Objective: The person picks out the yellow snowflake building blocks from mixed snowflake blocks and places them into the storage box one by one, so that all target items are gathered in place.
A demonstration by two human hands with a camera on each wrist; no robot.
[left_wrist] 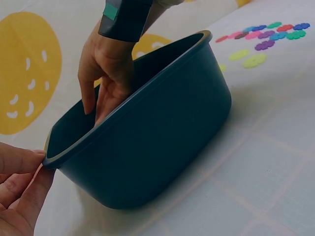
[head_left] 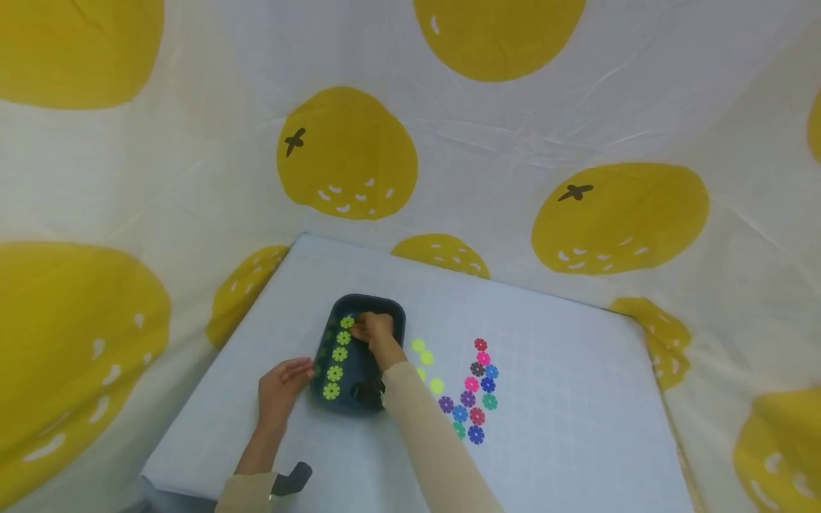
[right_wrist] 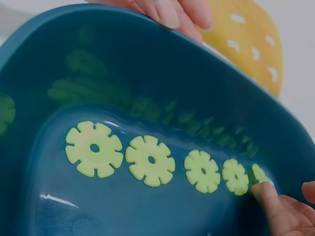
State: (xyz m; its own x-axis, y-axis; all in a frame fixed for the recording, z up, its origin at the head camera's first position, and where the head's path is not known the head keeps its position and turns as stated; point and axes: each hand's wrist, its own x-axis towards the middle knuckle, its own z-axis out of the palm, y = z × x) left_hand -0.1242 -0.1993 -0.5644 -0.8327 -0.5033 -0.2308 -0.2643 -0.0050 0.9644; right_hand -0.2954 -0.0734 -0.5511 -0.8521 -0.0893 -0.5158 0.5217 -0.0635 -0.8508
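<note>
A dark teal plastic basin (head_left: 349, 303) stands on the table. Along its floor runs a row of several yellow-green notched discs (right_wrist: 151, 160), flat and flower-shaped, each with a small central hole. My left hand (head_left: 282, 385) pinches the basin's rim between thumb and fingers, as the left wrist view shows. My right hand (head_left: 374, 329) reaches down inside the basin at the far end of the row. One fingertip touches the farthest disc (right_wrist: 258, 173), covering part of it, while the thumb stays apart from it.
To the right of the basin lie several loose yellow-green discs (head_left: 427, 358). Beyond them is a cluster of colored discs in red, pink, purple, blue and green (head_left: 468, 399). A pale cloth covers the table (head_left: 564, 399), and a fruit-print curtain (head_left: 474, 171) hangs behind it.
</note>
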